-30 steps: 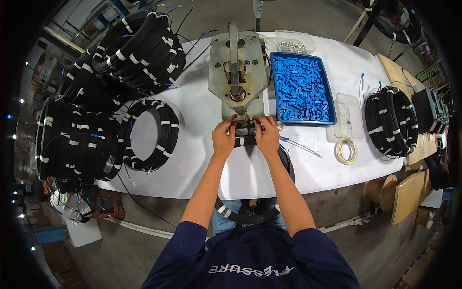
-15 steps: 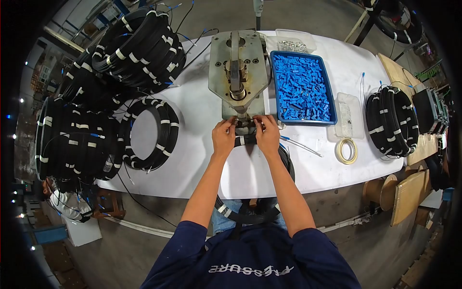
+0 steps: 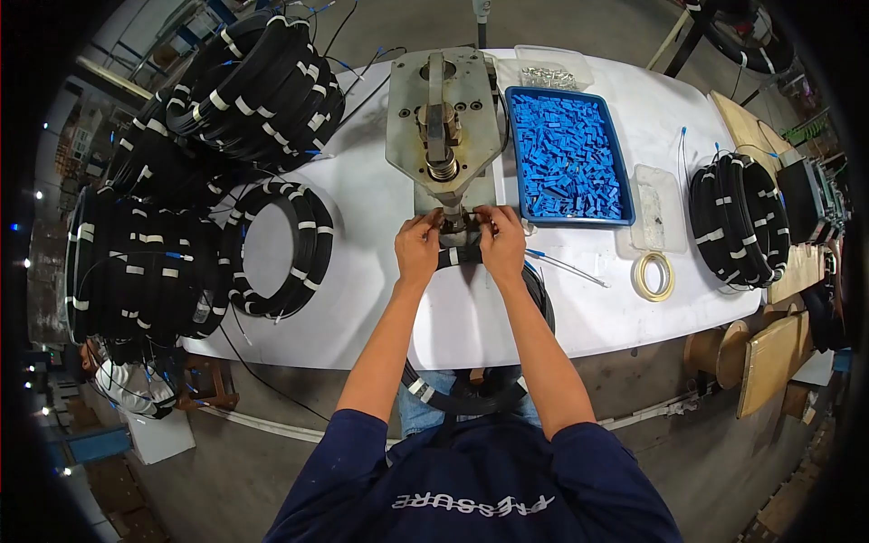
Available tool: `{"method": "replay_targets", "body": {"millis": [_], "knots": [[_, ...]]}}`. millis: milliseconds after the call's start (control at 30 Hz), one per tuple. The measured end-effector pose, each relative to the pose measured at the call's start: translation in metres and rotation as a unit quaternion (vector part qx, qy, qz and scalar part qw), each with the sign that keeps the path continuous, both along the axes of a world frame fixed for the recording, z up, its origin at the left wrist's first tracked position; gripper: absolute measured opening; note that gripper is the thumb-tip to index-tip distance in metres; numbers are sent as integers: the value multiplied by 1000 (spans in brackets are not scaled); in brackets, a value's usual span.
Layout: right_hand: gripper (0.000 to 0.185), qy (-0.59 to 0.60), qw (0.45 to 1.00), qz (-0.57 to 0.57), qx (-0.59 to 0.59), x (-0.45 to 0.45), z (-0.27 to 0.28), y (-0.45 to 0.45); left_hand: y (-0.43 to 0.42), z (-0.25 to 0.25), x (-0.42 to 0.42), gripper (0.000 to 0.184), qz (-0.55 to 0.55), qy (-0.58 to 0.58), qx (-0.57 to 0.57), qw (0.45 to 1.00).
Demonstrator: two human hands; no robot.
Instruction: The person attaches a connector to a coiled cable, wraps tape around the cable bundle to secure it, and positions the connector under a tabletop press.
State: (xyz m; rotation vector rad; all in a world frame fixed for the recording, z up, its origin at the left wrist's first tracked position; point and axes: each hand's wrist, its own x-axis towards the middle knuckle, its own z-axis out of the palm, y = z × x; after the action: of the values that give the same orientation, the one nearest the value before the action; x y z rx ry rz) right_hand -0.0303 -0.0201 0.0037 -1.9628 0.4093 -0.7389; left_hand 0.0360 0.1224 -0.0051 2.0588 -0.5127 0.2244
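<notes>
A metal bench press [image 3: 434,127] stands in front of me, its ram and spring pointing down towards my fingers. My left hand [image 3: 418,246] is closed in a pinch at the left of the press's lower die. On the opposite side my right hand [image 3: 501,240] pinches likewise, with bent fingers. A thin dark strand, which looks like black cable, runs between the fingertips, partly hidden by fingers and die. Below the hands, a coil of black cable [image 3: 466,404] bound with white tape hangs over the table edge against my lap, and its upper part crosses the table between my wrists.
Right of the press sits a blue tray [image 3: 631,217] full of small blue parts. Clear containers, one with metal pieces [image 3: 549,79], a tape roll [image 3: 653,276] and blue-tipped leads [image 3: 568,269] lie nearby. Taped cable coils [image 3: 312,240] crowd the left; another coil [image 3: 738,222] stands right.
Both hands stay at the die, with small shifts of the fingers; the right fingers bend more over the top. The whole view has shifted slightly, the press appearing a little higher.
</notes>
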Motion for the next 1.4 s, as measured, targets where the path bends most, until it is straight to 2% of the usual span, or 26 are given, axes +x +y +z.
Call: {"method": "replay_targets", "body": {"millis": [267, 800, 867, 1000, 1100, 1400], "knots": [[20, 0, 1000, 2, -18, 0, -2, 0, 1, -8, 1, 21, 13, -17, 3, 1000], [20, 17, 1000, 5, 18, 0, -2, 0, 1, -1, -2, 23, 8, -12, 9, 1000], [20, 20, 1000, 4, 17, -1, -1, 0, 2, -3, -2, 30, 8, 17, 10, 1000], [21, 21, 1000, 5, 16, -1, 2, 0, 1, -1, -3, 28, 10, 16, 6, 1000], [21, 18, 1000, 6, 11, -1, 0, 0, 0, 0, -2, 23, 6, -29, 7, 1000], [22, 21, 1000, 3, 8, -1, -2, -1, 0, -2, -3, 29, 15, 21, 9, 1000]]}}
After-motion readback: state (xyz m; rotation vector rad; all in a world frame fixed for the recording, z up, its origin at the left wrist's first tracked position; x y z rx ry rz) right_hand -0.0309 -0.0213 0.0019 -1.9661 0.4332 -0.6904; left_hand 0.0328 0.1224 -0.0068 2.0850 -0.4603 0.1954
